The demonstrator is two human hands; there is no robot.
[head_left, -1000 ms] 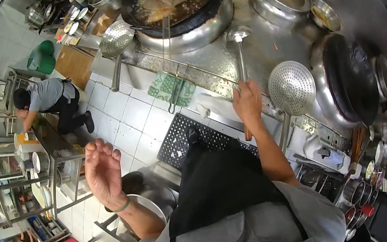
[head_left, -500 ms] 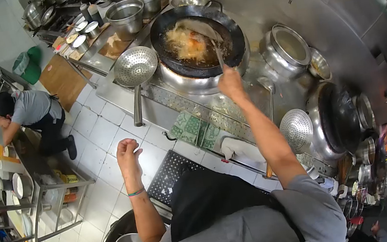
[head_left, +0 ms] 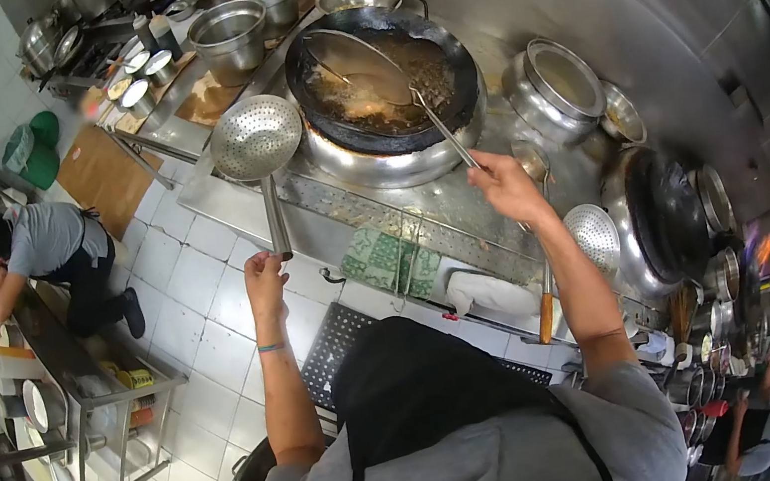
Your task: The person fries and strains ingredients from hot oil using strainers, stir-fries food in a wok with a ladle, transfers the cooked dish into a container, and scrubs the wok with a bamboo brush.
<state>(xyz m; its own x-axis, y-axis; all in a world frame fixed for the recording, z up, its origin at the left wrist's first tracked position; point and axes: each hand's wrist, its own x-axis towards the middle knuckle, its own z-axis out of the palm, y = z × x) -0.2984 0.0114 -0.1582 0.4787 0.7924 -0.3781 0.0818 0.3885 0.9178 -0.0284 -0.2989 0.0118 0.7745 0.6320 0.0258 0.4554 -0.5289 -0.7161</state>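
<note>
My right hand [head_left: 507,183] is closed around the metal handle of a wide round skimmer [head_left: 425,108]. The skimmer's rim is tilted over the blackened wok [head_left: 466,61], above bubbling brown oil and pale food [head_left: 353,99]. My left hand [head_left: 265,285] is pinched at the lower end of the handle of a perforated strainer ladle [head_left: 256,138]. The bowl of that ladle lies at the counter's front edge, left of the wok, with nothing seen in it.
Metal pots [head_left: 230,43] and small containers [head_left: 137,98] line the left counter. A second perforated ladle [head_left: 594,238] and a lidded-looking pot [head_left: 567,86] are on the right. A co-worker [head_left: 58,242] leans over a left bench [head_left: 69,341]. Flame [head_left: 762,249] burns far right.
My left hand has moved forward to the strainer ladle's handle, which has shifted slightly towards me. My right hand has drawn back rightward, tilting the skimmer in the wok. Another person appears lower right.
</note>
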